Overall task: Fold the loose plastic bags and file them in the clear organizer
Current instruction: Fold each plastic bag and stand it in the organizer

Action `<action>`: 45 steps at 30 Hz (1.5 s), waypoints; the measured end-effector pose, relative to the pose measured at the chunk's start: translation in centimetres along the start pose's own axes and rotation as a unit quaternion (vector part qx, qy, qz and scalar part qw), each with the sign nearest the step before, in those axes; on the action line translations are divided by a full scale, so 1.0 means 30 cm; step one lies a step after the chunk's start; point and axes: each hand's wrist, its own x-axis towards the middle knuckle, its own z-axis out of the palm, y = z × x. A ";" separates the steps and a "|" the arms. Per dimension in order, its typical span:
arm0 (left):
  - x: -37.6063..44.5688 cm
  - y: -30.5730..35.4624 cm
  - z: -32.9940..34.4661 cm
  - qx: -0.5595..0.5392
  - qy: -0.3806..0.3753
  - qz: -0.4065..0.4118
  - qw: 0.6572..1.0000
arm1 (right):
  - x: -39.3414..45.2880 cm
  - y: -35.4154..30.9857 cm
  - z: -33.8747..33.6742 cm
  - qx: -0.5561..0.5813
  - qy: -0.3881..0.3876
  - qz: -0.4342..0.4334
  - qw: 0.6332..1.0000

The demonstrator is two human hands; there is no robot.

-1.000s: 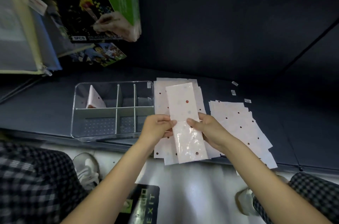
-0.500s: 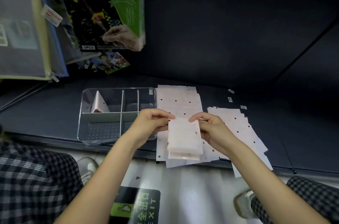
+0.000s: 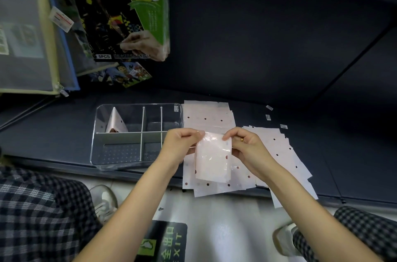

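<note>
left hand [image 3: 181, 143] + right hand [image 3: 247, 145] pinch folded bag [image 3: 212, 159] top corners, fingers clamped to keep fold | above loose bags [image 3: 207, 119] | organizer [image 3: 137, 164] just left, ready for filing

Glossy crinkled plastic bag [image 3: 212, 160]; clear smooth plastic organizer [image 3: 137, 135]; matt dark shelf [image 3: 53, 133].

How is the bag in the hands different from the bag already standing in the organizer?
The bag in the hands is a flat folded rectangle; the bag in the organizer is a triangle standing point up. The first is pinched at its top corners by the left hand and right hand; the second stands untouched in the far left compartment of the organizer. Both are pale with dark dots.
</note>
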 end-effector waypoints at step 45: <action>0.183 -0.223 -0.651 0.390 0.328 -0.030 0.860 | 0.606 0.082 0.732 -0.494 0.034 -0.113 0.861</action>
